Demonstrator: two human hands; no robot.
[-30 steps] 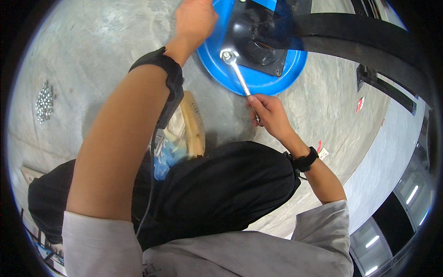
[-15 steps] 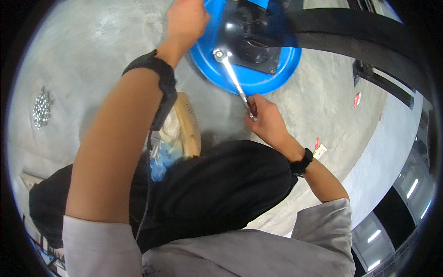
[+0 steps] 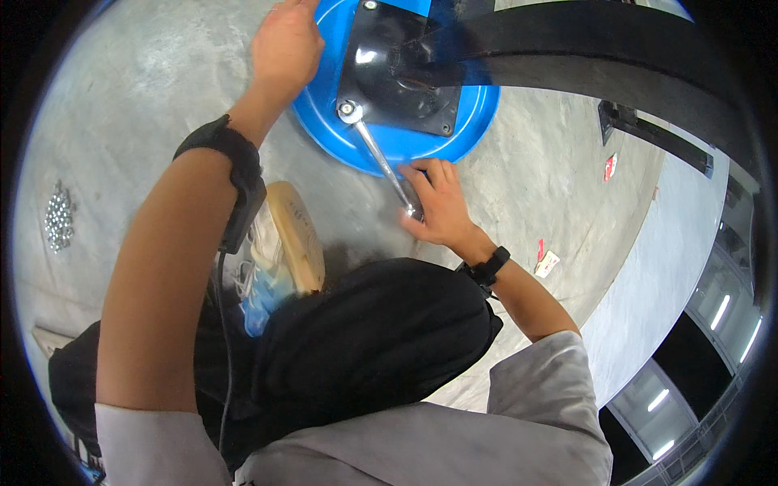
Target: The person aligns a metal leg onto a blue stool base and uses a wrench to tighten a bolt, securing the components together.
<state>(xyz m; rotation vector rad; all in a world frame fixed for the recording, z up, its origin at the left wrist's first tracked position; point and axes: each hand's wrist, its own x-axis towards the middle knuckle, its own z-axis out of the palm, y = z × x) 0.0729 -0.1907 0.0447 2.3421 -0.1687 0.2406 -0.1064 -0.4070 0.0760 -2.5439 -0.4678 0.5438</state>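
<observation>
A silver wrench [image 3: 378, 154] has its ring end around the bolt [image 3: 348, 111] at the near left corner of a black metal plate [image 3: 381, 89]. That plate lies on a round blue base [image 3: 324, 134]. My right hand [image 3: 444, 206] is at the wrench's near end, fingers spread and thumb apart, touching the handle without closing round it. Beside the base's left rim is my left hand [image 3: 288, 49]. Its fingers are mostly cut off by the top edge, so their grip is hidden.
A thick black curved arm [image 3: 583, 49] rises from the plate toward the right. Several shiny metal balls or nuts [image 3: 59, 217] lie on the floor at far left. My shoe [image 3: 275, 267] is near the base. Red and white scraps [image 3: 547, 262] lie at right.
My right hand has loosened from around the wrench handle and its fingers have spread. The whole view has shifted, so base, wrench and hands appear farther left.
</observation>
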